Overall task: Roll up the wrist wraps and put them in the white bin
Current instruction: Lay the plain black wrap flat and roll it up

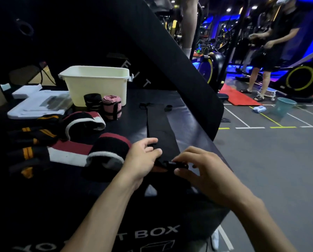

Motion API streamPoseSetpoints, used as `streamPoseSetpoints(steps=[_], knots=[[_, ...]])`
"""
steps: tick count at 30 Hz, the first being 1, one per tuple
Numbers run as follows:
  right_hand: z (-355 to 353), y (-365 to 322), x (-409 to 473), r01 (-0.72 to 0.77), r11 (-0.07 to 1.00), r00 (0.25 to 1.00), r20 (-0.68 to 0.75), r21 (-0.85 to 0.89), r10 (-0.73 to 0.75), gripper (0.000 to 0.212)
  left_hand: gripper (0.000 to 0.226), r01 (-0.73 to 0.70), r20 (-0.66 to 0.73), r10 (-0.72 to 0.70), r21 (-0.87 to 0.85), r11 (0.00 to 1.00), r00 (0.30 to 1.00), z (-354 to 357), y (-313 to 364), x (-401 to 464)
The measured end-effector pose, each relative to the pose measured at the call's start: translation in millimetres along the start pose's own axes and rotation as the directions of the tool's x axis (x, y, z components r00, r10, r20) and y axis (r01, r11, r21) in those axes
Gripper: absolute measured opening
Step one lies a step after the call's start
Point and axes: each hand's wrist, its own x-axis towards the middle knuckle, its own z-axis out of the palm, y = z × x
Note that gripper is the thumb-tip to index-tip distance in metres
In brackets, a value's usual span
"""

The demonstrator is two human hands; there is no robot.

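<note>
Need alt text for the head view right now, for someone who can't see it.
Both hands, left hand and right hand, pinch the near end of a flat black wrist wrap. Beyond, two rolled wraps stand before the white bin.

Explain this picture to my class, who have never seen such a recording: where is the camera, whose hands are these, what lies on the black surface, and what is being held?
There is no machine here. A person wears one camera on the head, looking down at their own bare hands. The left hand and right hand both pinch the near end of a flat black wrist wrap, laid out lengthwise on a black box, apparently to begin rolling it. Further back stands the white bin; in front of it stand two rolled wraps, one black and one pink. To the left lie unrolled wraps: red, white and black ones and black ones with orange stripes. Behind is a gym with other people.
</note>
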Motion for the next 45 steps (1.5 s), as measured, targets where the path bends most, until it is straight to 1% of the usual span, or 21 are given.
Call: streamPoseSetpoints(steps=[2,6,9,15,17,20,22,25,26,27,29,30,31,32,33,34,35,37,40,41,45], knots=[[3,-6,-6,0.000,0.999,0.998,-0.059,-0.036,-0.002,0.020,0.039,-0.017,-0.009,0.017,0.022,1.000,1.000,0,-3,1],[10,-14,-15,-0.034,0.999,0.987,-0.160,-0.040,0.027,0.034,0.039,-0.032,0.000,0.032,0.037,0.999,0.999,-1,-9,4],[12,-16,-20,-0.046,0.998,0.985,-0.163,0.053,0.054,0.035,0.040,-0.055,-0.006,0.056,0.098,0.994,0.998,1,-14,6],[4,-23,-26,0.005,0.944,0.963,-0.255,0.330,0.084,0.013,0.040,-0.111,-0.020,0.117,0.194,0.975,0.993,11,-17,9],[5,-21,-26,0.005,0.940,0.960,-0.264,0.340,0.090,0.016,0.042,-0.139,0.015,0.139,0.234,0.962,0.990,13,-19,9],[10,-13,-24,-0.018,0.926,0.957,-0.263,0.376,0.125,0.020,0.044,-0.142,0.031,0.139,0.221,0.965,0.990,12,-19,7],[14,-6,-22,-0.045,0.904,0.930,-0.313,0.424,0.193,0.020,0.043,-0.140,0.045,0.134,0.202,0.969,0.990,10,-16,6],[17,4,-18,-0.077,0.864,0.856,-0.411,0.497,0.313,0.016,0.035,-0.111,0.059,0.105,0.109,0.988,0.993,4,-11,-5],[17,7,-16,-0.091,0.849,0.828,-0.433,0.521,0.355,0.015,0.029,-0.125,0.037,0.122,0.119,0.985,0.992,0,-9,-10],[17,10,-15,-0.103,0.833,0.803,-0.449,0.544,0.392,0.014,0.023,-0.159,-0.002,0.162,0.181,0.971,0.987,-4,-8,-15],[19,15,-14,-0.120,0.804,0.765,-0.462,0.583,0.449,0.014,0.019,-0.254,-0.062,0.306,0.420,0.871,0.950,-13,-7,-30],[21,16,-13,-0.126,0.794,0.754,-0.463,0.595,0.466,0.014,0.018,-0.315,-0.025,0.386,0.532,0.786,0.922,-15,-6,-39],[23,16,-13,-0.132,0.789,0.747,-0.463,0.600,0.477,0.014,0.014,-0.379,0.064,0.434,0.611,0.695,0.899,-16,-6,-49],[25,16,-12,-0.137,0.789,0.742,-0.465,0.599,0.482,0.014,0.007,-0.436,0.176,0.435,0.652,0.621,0.883,-15,-7,-59],[26,15,-12,-0.140,0.793,0.739,-0.470,0.593,0.482,0.014,0.010,-0.474,0.273,0.408,0.685,0.554,0.871,-12,-8,-68],[27,14,-12,-0.143,0.796,0.737,-0.474,0.588,0.482,0.014,0.025,-0.489,0.334,0.374,0.723,0.487,0.865,-9,-11,-73],[28,13,-12,-0.145,0.797,0.737,-0.473,0.586,0.482,0.014,0.037,-0.487,0.351,0.357,0.756,0.438,0.866,-6,-17,-76],[28,7,-13,-0.147,0.793,0.740,-0.466,0.591,0.485,0.014,0.043,-0.497,0.335,0.413,0.774,0.392,0.847,-3,-24,-79],[28,0,-17,-0.156,0.804,0.755,-0.456,0.573,0.471,0.013,0.027,-0.581,0.360,0.531,0.740,0.338,0.767,-3,-28,-82],[28,-3,-18,-0.158,0.809,0.767,-0.446,0.566,0.461,0.013,0.023,-0.604,0.381,0.545,0.731,0.317,0.747,-3,-28,-83],[29,-9,-22,-0.141,0.812,0.837,-0.370,0.567,0.404,0.014,0.022,-0.652,0.449,0.518,0.687,0.321,0.728,-4,-29,-93]])
